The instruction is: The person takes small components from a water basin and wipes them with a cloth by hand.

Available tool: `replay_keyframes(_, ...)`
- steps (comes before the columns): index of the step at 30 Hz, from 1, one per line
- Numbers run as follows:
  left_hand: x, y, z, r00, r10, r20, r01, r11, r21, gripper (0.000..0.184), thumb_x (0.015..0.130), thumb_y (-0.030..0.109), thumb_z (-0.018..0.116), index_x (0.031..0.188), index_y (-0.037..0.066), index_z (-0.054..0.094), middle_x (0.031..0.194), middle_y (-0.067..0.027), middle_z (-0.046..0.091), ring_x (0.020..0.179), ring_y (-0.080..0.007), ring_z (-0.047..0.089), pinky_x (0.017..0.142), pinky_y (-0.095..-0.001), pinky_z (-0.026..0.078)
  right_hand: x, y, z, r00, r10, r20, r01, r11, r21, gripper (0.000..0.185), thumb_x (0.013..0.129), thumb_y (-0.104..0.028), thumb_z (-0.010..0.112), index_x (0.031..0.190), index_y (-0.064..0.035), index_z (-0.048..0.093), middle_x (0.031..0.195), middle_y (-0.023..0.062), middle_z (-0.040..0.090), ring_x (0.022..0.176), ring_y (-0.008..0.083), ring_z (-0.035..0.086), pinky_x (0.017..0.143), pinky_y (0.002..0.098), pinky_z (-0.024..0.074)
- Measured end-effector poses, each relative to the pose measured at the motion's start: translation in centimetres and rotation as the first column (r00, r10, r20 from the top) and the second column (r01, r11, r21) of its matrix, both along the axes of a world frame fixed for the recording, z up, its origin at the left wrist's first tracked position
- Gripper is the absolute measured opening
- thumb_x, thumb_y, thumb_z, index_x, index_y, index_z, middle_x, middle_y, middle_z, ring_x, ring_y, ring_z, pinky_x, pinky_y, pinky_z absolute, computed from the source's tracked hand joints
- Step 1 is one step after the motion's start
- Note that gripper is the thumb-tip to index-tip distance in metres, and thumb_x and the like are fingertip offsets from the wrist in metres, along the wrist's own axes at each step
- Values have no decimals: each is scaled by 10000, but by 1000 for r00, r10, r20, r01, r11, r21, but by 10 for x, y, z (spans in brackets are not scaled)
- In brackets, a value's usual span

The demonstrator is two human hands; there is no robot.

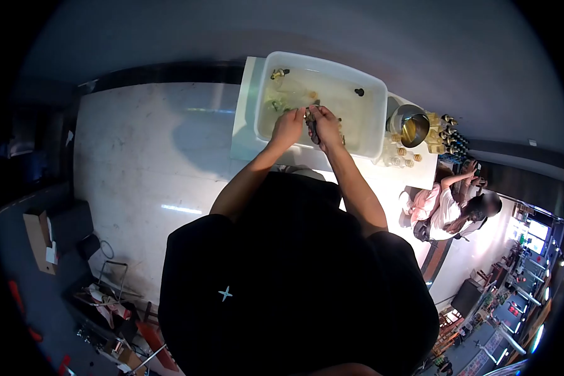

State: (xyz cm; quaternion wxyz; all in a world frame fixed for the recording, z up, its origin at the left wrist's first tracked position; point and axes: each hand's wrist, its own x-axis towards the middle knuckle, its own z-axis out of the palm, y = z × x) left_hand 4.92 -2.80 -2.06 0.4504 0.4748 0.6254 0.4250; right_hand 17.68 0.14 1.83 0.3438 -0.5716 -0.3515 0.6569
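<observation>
Over the near side of a translucent white rectangular plastic tub (385, 113), the right hand (326, 126) has its fingers curled around a small dark object (313, 130). The left hand (287, 128), fingers nearly together, meets its far end; whether they grip it, I cannot tell. Right of the tub stands a round shiny metal bowl (422, 125), near clear gold-capped bottles (395, 161).

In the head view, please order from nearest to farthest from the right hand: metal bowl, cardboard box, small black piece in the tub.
1. Small black piece: in the tub, right of the right hand.
2. Metal bowl: right of the tub.
3. Cardboard box: far left.
</observation>
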Motion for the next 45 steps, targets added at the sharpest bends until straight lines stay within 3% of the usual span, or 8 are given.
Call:
replay_keyframes(4, -21, 14, 0, 603, 172, 779, 415, 766, -491, 447, 1028, 375, 458, 635, 165, 421, 511, 47, 355, 391, -107, 319, 370, -281, 240, -4, -8, 10, 934, -13, 356, -119, 931, 346, 204, 982, -243, 631, 910, -52, 624, 608, 41, 548, 509, 177, 551, 490, 332, 438)
replay_keyframes(14, -34, 21, 26, 413, 226, 882, 636, 622, -457, 422, 1015, 335, 399, 615, 203, 368, 497, 66, 287, 383, -63, 240, 350, -234, 186, 19, -8, 68, 656, -104, 747, -720, 209, 661, 204, 887, -194, 712, 997, -33, 651, 825, 119, 641, 727, 323, 620, 661, 397, 513)
replay_keyframes(17, -22, 23, 34, 524, 142, 840, 520, 727, -448, 443, 1019, 337, 425, 603, 189, 393, 493, 65, 295, 392, -73, 276, 366, -239, 211, 27, -8, 63, 687, -156, 710, -673, 232, 702, 207, 922, -206, 686, 1038, -41, 640, 800, 130, 623, 709, 312, 610, 684, 381, 513)
replay_keyframes(22, 22, 22, 43, 982, 0, 189, 32, 985, -170, 447, 1026, 328, 470, 666, 81, 563, 501, -56, 493, 425, -227, 474, 422, -359, 356, 29, -13, 40, 958, -65, 278, -106, 823, 557, 179, 991, -230, 620, 1018, -52, 619, 745, 59, 617, 610, 206, 587, 587, 317, 474)
replay_keyframes(28, 37, 10, 82, 826, -102, -555, 262, 941, 216, 354, 1003, 323, 506, 833, 71, 686, 722, -237, 651, 668, -404, 654, 582, -493, 494, 65, -2, 25, 945, -83, -317, 25, 983, -181, 180, 983, -237, 643, 951, -65, 600, 757, 25, 611, 571, 132, 547, 505, 295, 438)
replay_keyframes(31, 40, 11, 72, 810, -48, -585, 305, 885, 351, 462, 1037, 373, 454, 747, 48, 607, 630, -180, 615, 516, -374, 557, 516, -429, 433, 75, 1, 20, 943, -61, -328, 11, 988, -152, 176, 974, -230, 658, 953, -66, 600, 782, 32, 621, 593, 128, 554, 526, 295, 451)
replay_keyframes(37, 35, 26, 37, 805, 206, 556, 149, 838, -525, 466, 1033, 436, 457, 645, 185, 394, 530, 81, 285, 406, -86, 275, 399, -302, 226, 81, 2, 37, 994, 24, 106, -68, 899, 433, 162, 967, -199, 679, 1035, -63, 622, 831, 8, 620, 751, 75, 548, 686, 254, 459)
replay_keyframes(45, 23, 14, 48, 878, 206, 431, 13, 892, -452, 389, 1036, 379, 469, 731, 138, 490, 532, 21, 383, 403, -143, 368, 398, -336, 289, 127, 2, 29, 900, -4, -436, 23, 999, 37, 271, 1004, -335, 604, 1094, -80, 610, 920, 43, 651, 776, 158, 618, 687, 291, 502)
